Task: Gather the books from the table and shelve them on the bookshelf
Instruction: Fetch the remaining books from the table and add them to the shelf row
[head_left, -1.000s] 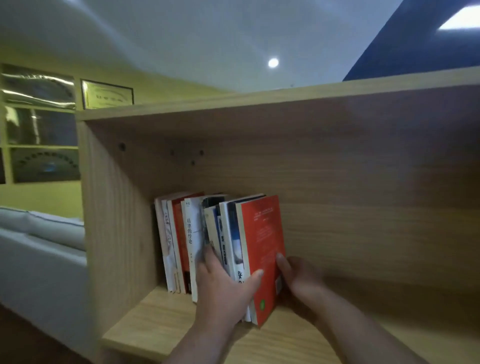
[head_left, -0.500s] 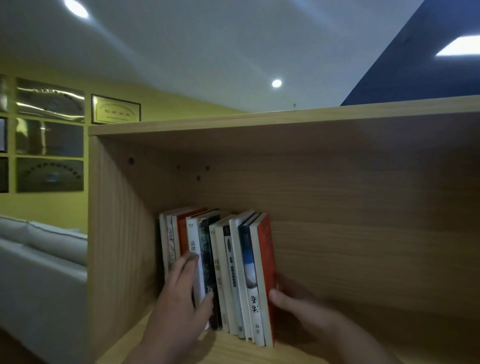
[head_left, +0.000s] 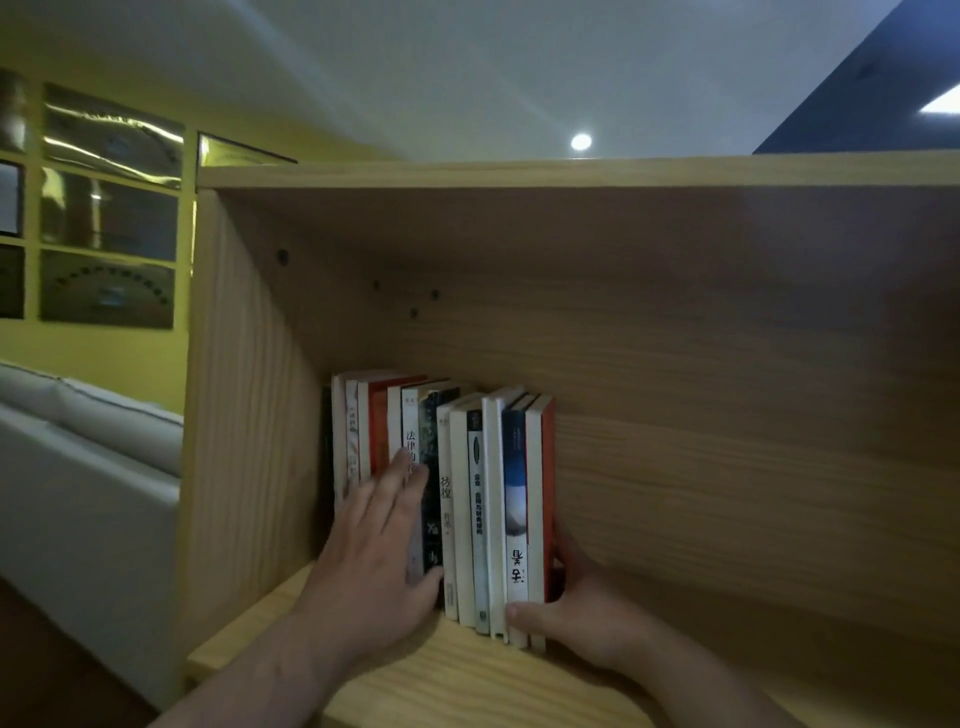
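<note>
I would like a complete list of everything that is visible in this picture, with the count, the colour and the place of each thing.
bookshelf: one, light wood, fills the middle and right
books: about a dozen, mostly white spines with some red, blue and dark, upright in a row at the compartment's left
framed plaques: several, dark with golden glare, on the yellow wall at left
sofa: one, white, left of the bookshelf, below the plaques
ceiling lights: two, white, one round above the shelf, one panel at the top right edge
left hand: one, flat on the spines at the row's left part
right hand: one, at the row's right end, thumb across the spine feet, fingers on the red cover
</note>
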